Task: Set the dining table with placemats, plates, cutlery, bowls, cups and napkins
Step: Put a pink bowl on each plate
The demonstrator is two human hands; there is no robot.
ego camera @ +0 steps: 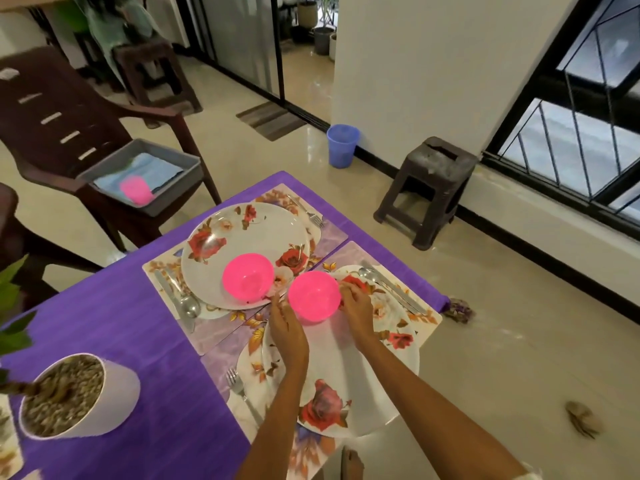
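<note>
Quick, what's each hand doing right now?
Left hand: holding the near pink bowl at its left side.
Right hand: holding the same bowl's right rim.

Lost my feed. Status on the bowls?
Both hands, left and right, hold near bowl at near plate. Far bowl placed. Nothing blocking.

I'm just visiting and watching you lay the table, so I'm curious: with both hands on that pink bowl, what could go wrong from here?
1. The near pink bowl, held between the left hand and right hand, is close to the far pink bowl; it could knock it.

2. The near plate and its placemat sit at the table edge, so a nudge might send them off.
</note>
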